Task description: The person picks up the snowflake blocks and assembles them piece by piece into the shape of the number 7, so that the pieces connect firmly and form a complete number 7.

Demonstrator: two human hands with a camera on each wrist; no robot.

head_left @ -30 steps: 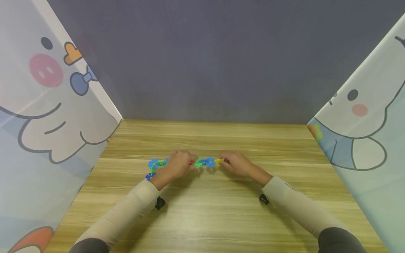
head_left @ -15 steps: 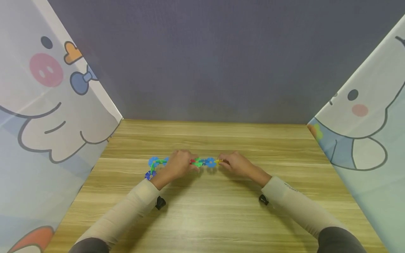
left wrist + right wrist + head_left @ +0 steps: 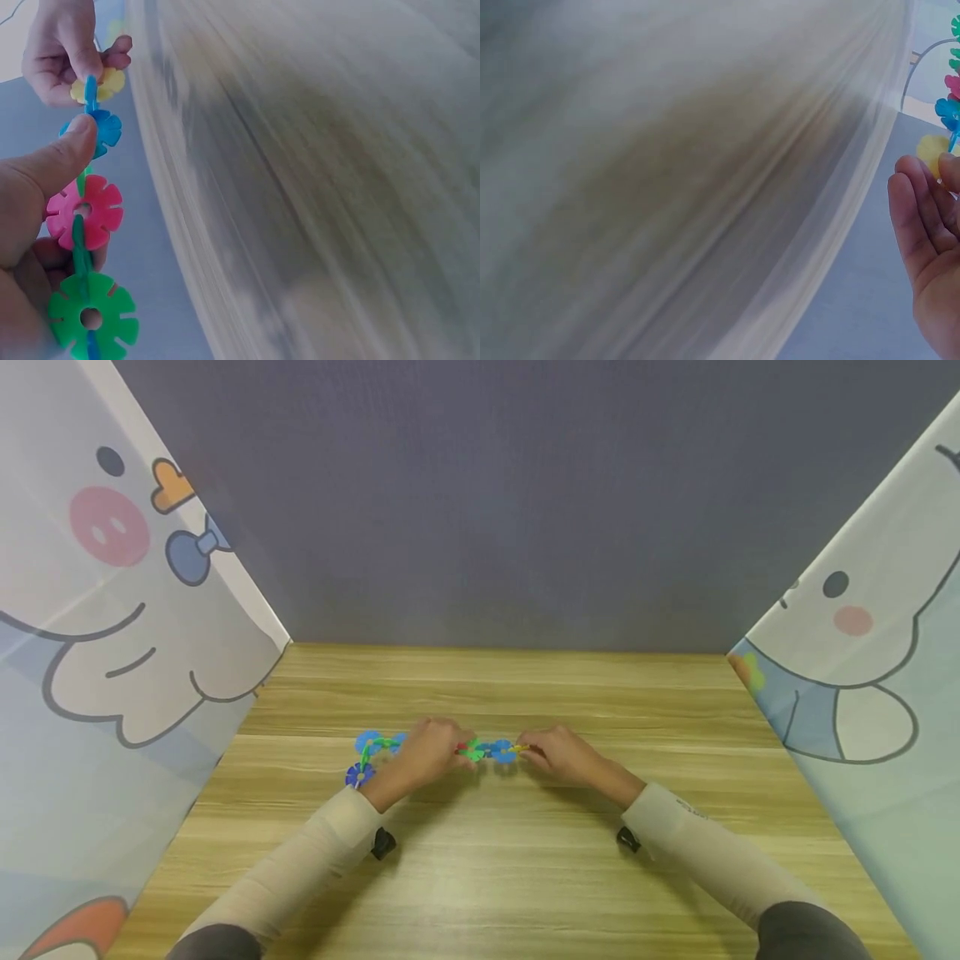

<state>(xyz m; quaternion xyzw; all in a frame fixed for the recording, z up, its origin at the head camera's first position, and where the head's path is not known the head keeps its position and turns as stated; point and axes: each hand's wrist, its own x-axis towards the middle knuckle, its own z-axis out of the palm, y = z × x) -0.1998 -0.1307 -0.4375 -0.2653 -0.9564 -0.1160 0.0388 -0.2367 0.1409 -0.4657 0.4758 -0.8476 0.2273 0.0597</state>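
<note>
A chain of slotted plastic flower-shaped discs stretches between both hands. My left hand point(image 3: 429, 753) grips its middle, the thumb close to a blue disc point(image 3: 110, 129) and curled fingers behind a pink disc point(image 3: 109, 214). A green disc point(image 3: 116, 313) sits nearer the left wrist camera. At the chain's right end, my right hand point(image 3: 566, 755) pinches a yellow disc point(image 3: 928, 151) between thumb and fingers. Left of the left hand, the chain bends toward the body and ends in view at a dark blue disc point(image 3: 353, 777). The left hand hides part of the chain.
A wood-grain table point(image 3: 495, 868) lies under both hands. A grey panel point(image 3: 510, 527) rises behind it. Cartoon-printed panels stand on the left point(image 3: 45, 693) and right point(image 3: 885, 710). Small black objects point(image 3: 383, 842) show beneath both sleeves.
Both hands and the chain have shifted slightly right and nearer the body. The yellow disc has turned from facing the head camera to nearly edge-on.
</note>
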